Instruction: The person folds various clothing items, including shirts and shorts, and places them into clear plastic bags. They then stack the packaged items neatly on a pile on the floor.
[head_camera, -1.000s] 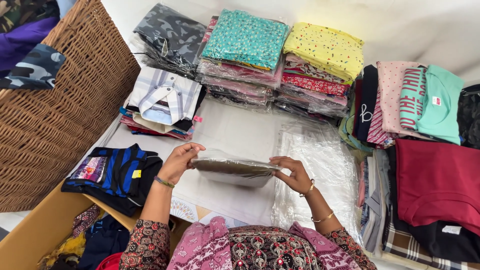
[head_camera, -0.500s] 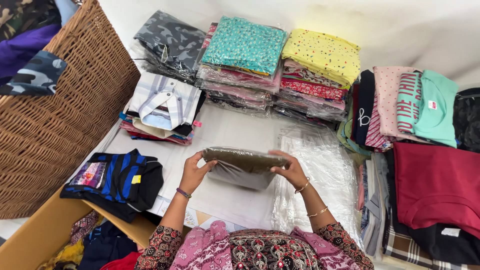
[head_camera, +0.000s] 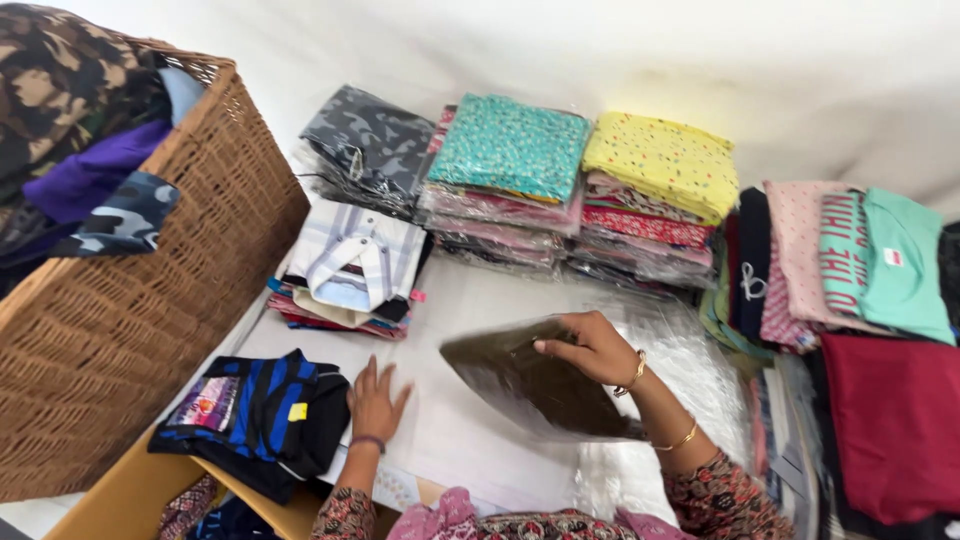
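Observation:
My right hand (head_camera: 592, 348) grips the top edge of a dark olive garment in a clear plastic bag (head_camera: 530, 385), holding it tilted above the white table (head_camera: 470, 440). My left hand (head_camera: 376, 400) lies flat and open on the table, right beside a black and blue striped folded garment (head_camera: 258, 415). A striped white shirt pile (head_camera: 352, 268) sits just beyond the left hand.
A big wicker basket (head_camera: 130, 310) of clothes stands at the left. Stacks of bagged fabrics, teal (head_camera: 510, 150) and yellow (head_camera: 662, 162), line the back, with a grey camouflage pack (head_camera: 365, 140). Folded shirts, pink, teal (head_camera: 895, 265) and maroon (head_camera: 895, 420), lie right. Empty plastic bags (head_camera: 690, 370) lie under my right arm.
Both hands held the bagged garment before. The left hand has let go and dropped flat onto the table, while the right hand has carried the bag to the right and tilted it.

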